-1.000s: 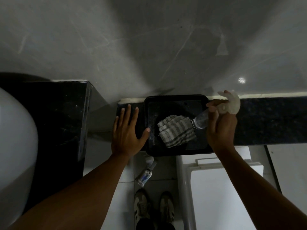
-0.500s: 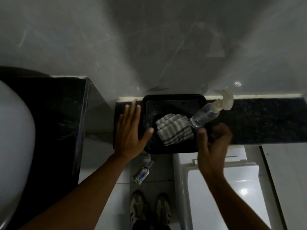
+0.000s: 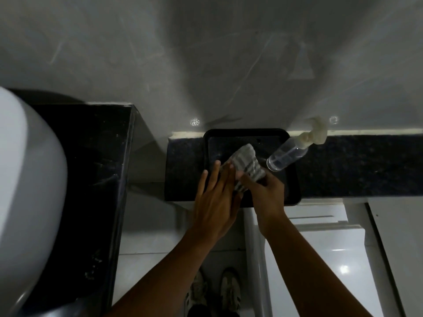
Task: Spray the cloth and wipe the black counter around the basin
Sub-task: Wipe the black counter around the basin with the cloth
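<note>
— What can't you make out around your hands?

— Your left hand (image 3: 216, 197) covers the near left part of the cloth (image 3: 246, 167), and your right hand (image 3: 263, 191) closes over its near end, so you can't tell how far the cloth runs under them. Your right fingertips are buried in the fabric.

— And farther out?

— Well left of your left hand, the white basin (image 3: 25, 191) is cut by the picture's left edge. Right of your right hand, the black ledge (image 3: 354, 165) runs off the right edge. Below your forearms, your shoes (image 3: 214, 291) are dim and partly hidden. The tray's (image 3: 291, 177) near rim vanishes under both wrists.
</note>
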{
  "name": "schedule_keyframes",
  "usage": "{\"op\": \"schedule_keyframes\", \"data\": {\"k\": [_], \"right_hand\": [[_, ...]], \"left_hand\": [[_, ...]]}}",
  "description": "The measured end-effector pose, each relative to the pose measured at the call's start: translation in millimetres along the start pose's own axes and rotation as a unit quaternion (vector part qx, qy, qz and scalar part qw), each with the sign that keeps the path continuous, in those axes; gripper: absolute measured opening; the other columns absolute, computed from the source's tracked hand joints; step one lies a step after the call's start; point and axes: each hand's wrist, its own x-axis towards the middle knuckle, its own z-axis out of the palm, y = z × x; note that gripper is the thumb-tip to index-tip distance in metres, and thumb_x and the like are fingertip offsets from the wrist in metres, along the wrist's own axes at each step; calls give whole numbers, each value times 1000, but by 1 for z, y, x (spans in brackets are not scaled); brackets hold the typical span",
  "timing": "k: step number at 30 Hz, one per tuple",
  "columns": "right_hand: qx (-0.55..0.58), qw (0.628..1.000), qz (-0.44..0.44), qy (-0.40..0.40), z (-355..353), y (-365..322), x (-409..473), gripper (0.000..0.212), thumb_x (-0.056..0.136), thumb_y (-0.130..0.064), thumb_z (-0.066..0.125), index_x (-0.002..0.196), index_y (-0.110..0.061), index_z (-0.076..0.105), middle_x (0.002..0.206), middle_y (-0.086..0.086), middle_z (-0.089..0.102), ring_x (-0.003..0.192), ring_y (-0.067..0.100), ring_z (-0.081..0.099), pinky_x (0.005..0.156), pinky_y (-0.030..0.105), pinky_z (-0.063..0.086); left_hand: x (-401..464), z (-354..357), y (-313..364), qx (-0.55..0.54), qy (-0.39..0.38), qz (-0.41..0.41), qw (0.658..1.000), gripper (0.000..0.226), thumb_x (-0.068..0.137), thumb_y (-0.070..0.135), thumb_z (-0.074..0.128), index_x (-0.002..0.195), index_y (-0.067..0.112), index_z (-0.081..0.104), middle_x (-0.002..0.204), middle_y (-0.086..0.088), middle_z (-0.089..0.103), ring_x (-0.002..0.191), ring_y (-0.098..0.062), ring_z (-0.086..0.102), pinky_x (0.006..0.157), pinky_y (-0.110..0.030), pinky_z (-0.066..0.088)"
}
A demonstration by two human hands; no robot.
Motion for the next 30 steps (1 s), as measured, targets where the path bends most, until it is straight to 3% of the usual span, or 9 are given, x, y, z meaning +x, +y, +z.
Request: {"op": "schedule_keyframes", "data": {"k": [3,9,13,16,19,22,25,28,30], "right_hand": [[49,998,-20,-16,8,-3,-12,33,88,-17,69,121,-17,66,120,4,70,110,16,67,89,33,58],[30,994,-49,-88,23,-15,-30,31,93,-24,61,124,-28,61,117,-12,72,112,3,65,91,19,54],[-4,993,-66,-100,43,-33,-49,20,97,-20,57,110,-34,64,101,-17,74,100,0,69,80,14,56],[-44,986,-107,-119,73,-51,-72,17,97,-22,58,102,-37,62,100,-15,69,100,7,70,80,13,55],[-189,930,-282,-139,115,-72,-97,28,97,-11,58,124,-17,63,122,5,68,120,20,62,98,22,47],[-398,829,-322,-225,164,-68,-118,60,94,-12,54,150,-10,34,161,9,31,149,27,25,113,48,34],[-545,731,-327,-248,198,-43,-140,67,94,-31,50,153,-12,26,167,7,5,152,37,2,115,56,24],[-554,739,-329,-198,206,-31,-149,74,84,-44,51,150,-14,35,164,8,19,150,41,12,110,58,28],[-549,753,-321,-169,208,-26,-154,75,81,-50,37,148,-18,37,163,5,25,150,38,15,108,57,30]], "left_hand": [[-10,-5,10,-70,18,-13,997,61,101,45,31,153,15,22,161,-4,19,151,-22,3,122,-47,10],[-34,-21,9,-157,43,-54,985,70,96,47,41,153,15,17,161,-5,20,151,-18,5,119,-49,21],[-63,-52,6,-201,48,-89,974,83,92,61,41,148,21,-6,159,-1,4,148,-16,11,119,-45,25],[-90,-93,4,-171,92,-84,977,88,93,34,61,148,17,-5,160,-6,6,149,-18,12,119,-44,26],[-134,-159,0,-102,202,-40,973,81,91,18,56,153,8,4,162,-10,15,149,-24,18,118,-37,24],[-188,-227,-21,1,248,32,968,77,90,23,51,153,6,11,161,-11,20,147,-32,23,118,-36,21],[-234,-285,-72,127,188,-33,973,76,93,46,41,154,13,10,164,-6,11,150,-28,11,113,-36,19],[-255,-315,-122,187,44,-132,972,84,87,71,16,154,22,4,164,-4,-3,150,-22,-11,119,-47,13],[-261,-314,-143,199,3,-110,974,86,85,75,11,154,26,1,164,-2,-7,149,-19,-16,121,-47,10]]}}
